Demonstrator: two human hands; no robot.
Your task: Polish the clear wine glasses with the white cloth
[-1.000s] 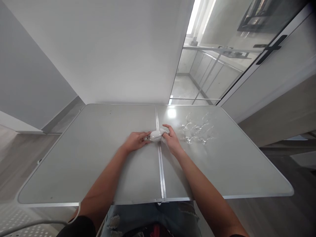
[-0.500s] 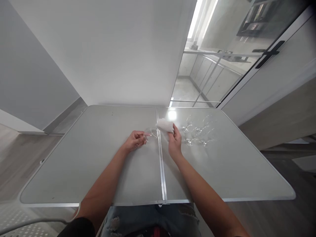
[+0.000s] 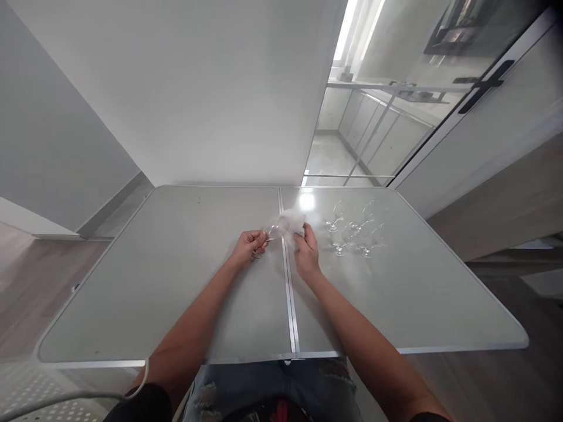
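Held glass (image 3: pixel 271 231) has a white cloth (image 3: pixel 292 223) at its bowl, over the worktop (image 3: pixel 176 281) centre seam. Left hand (image 3: pixel 250 247) pinches the glass's stem end, fingers narrow. Right hand (image 3: pixel 305 252) grips the cloth. Spare glasses (image 3: pixel 355 231) just right, empty. Left half and near edge open.

Glass bowl (image 3: pixel 273 230) (cloth-hidden) indistinct
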